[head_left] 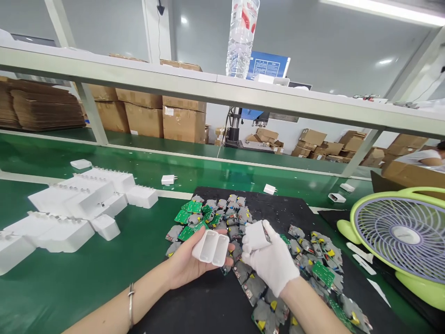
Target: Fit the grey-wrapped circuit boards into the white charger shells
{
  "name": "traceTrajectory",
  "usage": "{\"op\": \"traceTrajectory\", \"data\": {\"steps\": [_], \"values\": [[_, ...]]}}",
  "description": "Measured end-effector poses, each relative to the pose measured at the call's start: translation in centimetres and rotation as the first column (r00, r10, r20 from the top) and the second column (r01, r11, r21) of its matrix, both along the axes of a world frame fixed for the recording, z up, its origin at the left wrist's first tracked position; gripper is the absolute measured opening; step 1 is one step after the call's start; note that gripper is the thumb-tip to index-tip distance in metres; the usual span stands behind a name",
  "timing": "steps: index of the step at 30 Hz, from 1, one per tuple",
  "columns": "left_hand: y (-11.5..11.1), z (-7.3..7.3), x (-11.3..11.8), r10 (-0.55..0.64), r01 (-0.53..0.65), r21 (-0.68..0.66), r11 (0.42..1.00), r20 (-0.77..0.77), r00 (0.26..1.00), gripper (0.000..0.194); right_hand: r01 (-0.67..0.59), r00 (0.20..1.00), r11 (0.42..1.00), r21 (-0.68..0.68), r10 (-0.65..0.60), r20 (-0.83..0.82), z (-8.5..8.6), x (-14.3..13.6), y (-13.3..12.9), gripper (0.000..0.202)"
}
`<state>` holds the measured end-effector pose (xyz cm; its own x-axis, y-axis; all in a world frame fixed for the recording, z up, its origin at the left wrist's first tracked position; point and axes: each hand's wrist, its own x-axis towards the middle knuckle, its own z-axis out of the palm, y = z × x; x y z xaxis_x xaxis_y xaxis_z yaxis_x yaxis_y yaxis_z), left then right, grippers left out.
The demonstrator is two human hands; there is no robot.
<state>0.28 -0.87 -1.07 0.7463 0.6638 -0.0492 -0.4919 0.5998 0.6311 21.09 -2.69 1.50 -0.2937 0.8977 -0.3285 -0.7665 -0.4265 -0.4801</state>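
Note:
My left hand point(179, 266), bare and with a bracelet at the wrist, is closed around two hollow white charger housings point(205, 248) lying side by side. Their open ends face me. In a white glove, my right hand point(273, 266) grips another white charger housing point(255, 235), with a dark part showing at its right end. Both hands hover over a black mat point(208, 304). Around and beneath them lie many grey-wrapped circuit board assemblies point(253, 287), some with green boards point(186, 215) facing up.
Blocks of white housings point(92, 199) with metal pieces along their tops stand at left. White plug chargers point(168, 179) lie toward the back. A green fan point(406, 234) stands at right. A shelf rail point(194, 83) crosses ahead, bearing a bottle point(239, 41); cardboard boxes point(184, 123) stand behind.

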Motion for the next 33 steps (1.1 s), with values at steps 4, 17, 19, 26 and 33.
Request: {"op": "traceTrajectory", "data": {"steps": [4,17,19,26,33], "values": [[-0.1,0.2,-0.1,-0.008,0.008,-0.007,1.000,-0.003,1.000,0.055,0.026,1.000,0.999,0.035,-0.026,0.003,0.0,-0.4,-0.3,0.025],[0.0,0.2,-0.1,0.005,-0.005,-0.015,1.000,-0.015,1.000,0.057,-0.130,0.991,0.989,-0.069,0.132,0.020,0.6,-0.2,-0.3,0.046],[0.0,0.3,-0.1,0.012,-0.012,-0.020,1.000,-0.031,0.999,0.057,-0.205,0.978,0.973,-0.110,0.207,0.012,0.7,-0.1,-0.4,0.062],[0.0,0.4,-0.1,0.036,-0.037,-0.016,0.999,-0.072,0.997,0.057,-0.363,0.929,0.930,-0.052,0.365,0.054,0.7,-0.1,-0.6,0.070],[-0.1,0.6,0.0,0.041,-0.043,-0.017,0.999,-0.074,0.996,0.055,-0.352,0.930,0.936,-0.005,0.351,0.109,1.0,-0.3,-0.7,0.034]]}}
